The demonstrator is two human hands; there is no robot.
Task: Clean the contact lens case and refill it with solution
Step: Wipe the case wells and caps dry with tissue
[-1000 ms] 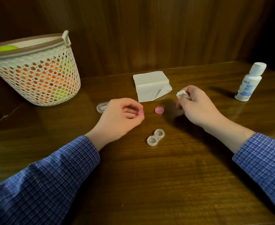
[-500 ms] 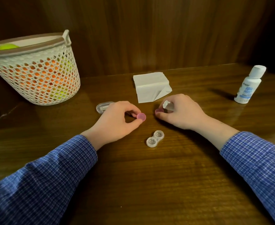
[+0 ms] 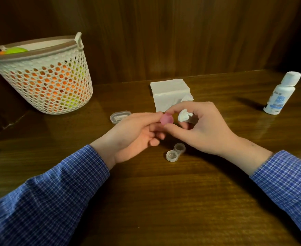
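The clear contact lens case (image 3: 175, 154) lies on the wooden table (image 3: 164, 201) with both wells uncovered, just below my hands. A pink cap (image 3: 166, 119) is raised above the table where the fingertips of my left hand (image 3: 133, 137) and my right hand (image 3: 204, 126) meet. My right hand also pinches a crumpled white tissue wad (image 3: 184, 116). Only one pink cap shows; a second one is hidden or out of sight. The white solution bottle (image 3: 279, 96) stands capped at the far right.
A folded white tissue (image 3: 171, 93) lies behind my hands. A small clear oval container (image 3: 119, 117) sits to their left. A white mesh basket (image 3: 45, 82) with orange and green balls stands at the back left. A wooden wall closes the back.
My right hand reached to the pink cap on the table; that spot is now bare. Both hands lifted and came together. The lens case and bottle stayed put.
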